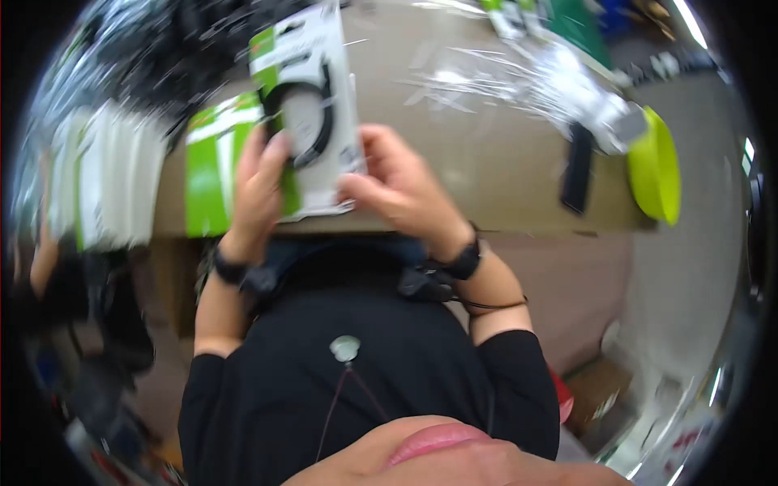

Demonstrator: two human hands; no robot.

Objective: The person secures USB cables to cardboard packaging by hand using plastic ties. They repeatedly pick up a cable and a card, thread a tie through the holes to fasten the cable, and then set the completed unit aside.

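A white and green packaging card [334,40] stands tilted between my two hands over the table's near edge. Against its front is a looped black cable [326,121]. My left hand [258,190] pinches at the loop's left side, thumb and fingers closed on the cable; whether it grips the card as well I cannot tell. The card's lower right edge is held by my right hand [401,186], thumb in front and fingers behind. Flat on the table beside my left hand lie green and white cards [209,178], partly covered by that hand.
Upright white cards [117,178] stand in a row at the left. Behind them is a pile of black items in clear plastic [186,49]. Crumpled clear film [454,85], a dark oblong object [577,166] and a lime-green container [655,166] are on the right. Another person's arm [44,263] shows far left.
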